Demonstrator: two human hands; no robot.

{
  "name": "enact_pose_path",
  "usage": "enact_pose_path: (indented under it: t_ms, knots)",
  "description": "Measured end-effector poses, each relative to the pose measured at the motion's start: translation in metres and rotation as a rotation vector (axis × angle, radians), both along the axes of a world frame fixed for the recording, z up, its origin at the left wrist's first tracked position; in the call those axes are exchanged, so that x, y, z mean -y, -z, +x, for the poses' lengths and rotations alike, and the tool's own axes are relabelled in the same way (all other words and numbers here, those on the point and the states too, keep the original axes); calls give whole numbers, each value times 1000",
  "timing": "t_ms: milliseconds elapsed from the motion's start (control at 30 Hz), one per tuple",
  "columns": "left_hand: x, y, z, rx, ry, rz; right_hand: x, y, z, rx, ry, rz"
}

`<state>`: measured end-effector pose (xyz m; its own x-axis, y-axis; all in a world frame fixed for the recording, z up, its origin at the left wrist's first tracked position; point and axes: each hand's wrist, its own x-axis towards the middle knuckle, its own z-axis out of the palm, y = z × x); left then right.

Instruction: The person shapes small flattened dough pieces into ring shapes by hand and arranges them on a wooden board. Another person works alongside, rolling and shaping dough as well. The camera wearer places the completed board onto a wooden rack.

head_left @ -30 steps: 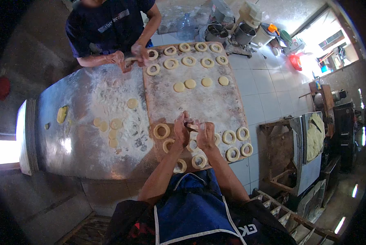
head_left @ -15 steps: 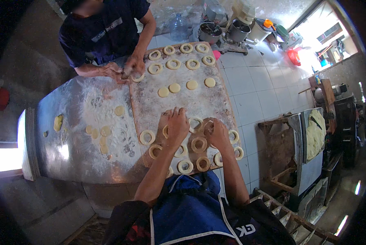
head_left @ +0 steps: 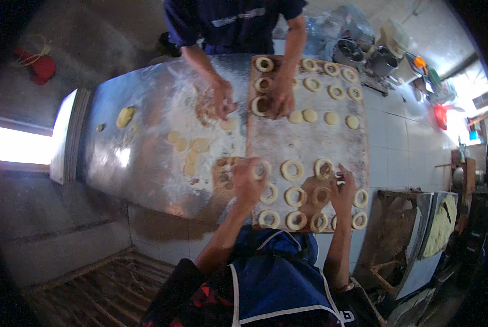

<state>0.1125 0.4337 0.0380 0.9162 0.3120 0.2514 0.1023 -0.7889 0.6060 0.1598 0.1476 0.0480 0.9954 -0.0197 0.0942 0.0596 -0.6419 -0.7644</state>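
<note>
My left hand [head_left: 247, 179], smeared by motion, is at the wooden board's left edge, over a dough ring; its finger shape is unclear. My right hand [head_left: 343, 185] hovers at the right, fingers apart, beside a dough ring [head_left: 324, 161]. Between my hands lies another pale ring [head_left: 292, 162]. Rows of rings cover the near and far parts of the floured board [head_left: 304, 139], with several flat dough discs [head_left: 331, 118] across its middle.
A co-worker's hands [head_left: 279, 101] work across the table. The floured steel tabletop [head_left: 102, 163] holds dough discs and a yellow lump [head_left: 125, 116]. Pots [head_left: 383, 61] stand back right; a rack with a dough tray [head_left: 439, 223] is at the right.
My hands, earlier together around a piece of dough, have parted, leaving a ring on the board between them. The view has swung, and the co-worker's left hand has moved apart from the right.
</note>
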Motion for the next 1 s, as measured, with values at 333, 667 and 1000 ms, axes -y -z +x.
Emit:
enact_pose_path:
  t_ms: [333, 667, 1000]
  knots:
    - [-200, 21, -65, -407, -357, -71, -146, -31, -16, 88, -330, 93]
    - [-188, 1, -81, 123, -89, -267, -323, 12, -41, 122, -665, 85]
    - [-215, -20, -75, -58, 82, -968, -341, -13, -56, -403, -445, 648]
